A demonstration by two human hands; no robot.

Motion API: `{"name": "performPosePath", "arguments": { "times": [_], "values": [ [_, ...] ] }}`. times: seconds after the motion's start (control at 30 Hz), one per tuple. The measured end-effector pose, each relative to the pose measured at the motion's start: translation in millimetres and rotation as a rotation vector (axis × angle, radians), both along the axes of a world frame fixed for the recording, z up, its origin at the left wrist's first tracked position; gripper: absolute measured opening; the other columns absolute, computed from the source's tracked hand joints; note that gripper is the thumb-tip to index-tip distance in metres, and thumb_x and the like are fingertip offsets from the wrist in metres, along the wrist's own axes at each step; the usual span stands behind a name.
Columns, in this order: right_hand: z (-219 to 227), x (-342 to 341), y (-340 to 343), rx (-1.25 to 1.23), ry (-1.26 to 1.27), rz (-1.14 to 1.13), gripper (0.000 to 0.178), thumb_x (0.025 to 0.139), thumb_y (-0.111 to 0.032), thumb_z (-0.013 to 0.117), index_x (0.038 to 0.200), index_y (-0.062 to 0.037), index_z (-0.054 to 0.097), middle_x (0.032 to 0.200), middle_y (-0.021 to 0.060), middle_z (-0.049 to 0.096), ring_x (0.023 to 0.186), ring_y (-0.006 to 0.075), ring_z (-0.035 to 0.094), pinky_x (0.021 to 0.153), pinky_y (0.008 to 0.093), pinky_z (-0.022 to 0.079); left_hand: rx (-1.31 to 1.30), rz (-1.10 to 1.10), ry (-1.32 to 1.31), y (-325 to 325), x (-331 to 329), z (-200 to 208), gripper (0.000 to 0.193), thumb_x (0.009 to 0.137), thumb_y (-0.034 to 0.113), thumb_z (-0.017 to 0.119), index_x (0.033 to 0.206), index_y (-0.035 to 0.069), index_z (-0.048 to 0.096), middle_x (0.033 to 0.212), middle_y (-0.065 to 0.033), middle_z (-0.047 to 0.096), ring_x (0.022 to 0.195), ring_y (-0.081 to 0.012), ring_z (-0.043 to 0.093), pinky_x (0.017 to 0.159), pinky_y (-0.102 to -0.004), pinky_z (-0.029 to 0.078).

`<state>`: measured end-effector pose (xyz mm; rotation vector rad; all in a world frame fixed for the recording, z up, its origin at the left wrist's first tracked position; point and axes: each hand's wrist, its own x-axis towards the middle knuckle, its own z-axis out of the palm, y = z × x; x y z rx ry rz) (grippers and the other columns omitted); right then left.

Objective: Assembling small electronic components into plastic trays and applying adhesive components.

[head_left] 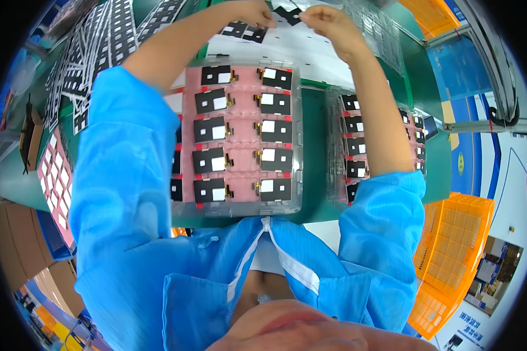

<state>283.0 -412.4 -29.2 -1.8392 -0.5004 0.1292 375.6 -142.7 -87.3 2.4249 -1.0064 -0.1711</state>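
My left hand (253,13) and my right hand (327,20) are raised together at the far edge of the bench, both pinching a small black flat part (288,14) between their fingertips. Below them, in front of my chest, a clear plastic tray (298,134) with a pink liner holds two columns of black rectangular parts (275,131) with white squares and small gold tabs. A second clear tray (336,146) of the same parts lies to the right, partly hidden by my right forearm. My blue sleeves cover both upper arms.
Several more black parts (245,30) lie on a white sheet (310,50) just under my hands. Strips of black parts on white backing (99,47) spread over the left of the green bench (313,111). Orange crates (451,257) stand at the right, another pink tray (55,175) at the left.
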Motion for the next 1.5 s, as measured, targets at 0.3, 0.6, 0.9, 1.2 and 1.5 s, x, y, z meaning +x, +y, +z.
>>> {"name": "performPosePath", "arguments": {
  "times": [0.3,0.6,0.9,1.2,1.5],
  "values": [
    [54,-119,118,-0.212,-0.070,0.290,0.019,0.087,-0.013,0.076,0.103,-0.0079,0.069,0.083,0.0003,0.071,0.073,0.0040,0.056,0.064,0.0220,0.040,-0.054,0.338,-0.047,155,-212,97,0.012,0.086,0.015,0.073,0.089,0.004,0.075,0.083,-0.0055,0.073,0.075,-0.0144,0.066,0.068,-0.0317,0.052],
    [7,-136,173,-0.134,-0.131,0.301,0.015,0.084,-0.018,0.077,0.094,-0.0074,0.074,0.078,0.0051,0.074,0.065,0.0101,0.065,0.063,0.0272,0.049,-0.106,0.321,0.002,155,-312,87,0.036,0.073,0.007,0.080,0.107,0.002,0.073,0.099,-0.0060,0.066,0.091,-0.0183,0.060,0.083,-0.0310,0.046],
    [8,-147,193,-0.276,-0.169,0.266,0.017,0.091,-0.017,0.072,0.099,-0.0025,0.072,0.084,0.0021,0.071,0.075,0.0095,0.064,0.072,0.0257,0.052,-0.181,0.308,-0.115,158,-317,74,0.036,0.070,0.011,0.085,0.104,0.002,0.073,0.097,-0.0078,0.067,0.091,-0.0232,0.066,0.083,-0.0328,0.053],
    [0,-145,202,-0.355,-0.204,0.227,0.015,0.089,-0.013,0.072,0.098,-0.0018,0.074,0.083,0.0015,0.072,0.075,0.0073,0.064,0.072,0.0228,0.051,-0.105,0.304,-0.103,161,-316,72,0.039,0.075,0.009,0.081,0.112,0.003,0.072,0.103,-0.0045,0.062,0.092,-0.0184,0.059,0.081,-0.0307,0.047],
    [-10,-144,206,-0.247,-0.100,0.215,0.011,0.086,-0.013,0.073,0.087,-0.0025,0.073,0.075,0.0075,0.071,0.066,0.0155,0.063,0.063,0.0308,0.050,-0.158,0.307,-0.029,167,-315,65,0.040,0.076,0.006,0.080,0.115,0.003,0.071,0.105,-0.0048,0.062,0.095,-0.0185,0.060,0.085,-0.0306,0.048]
  ]
}}
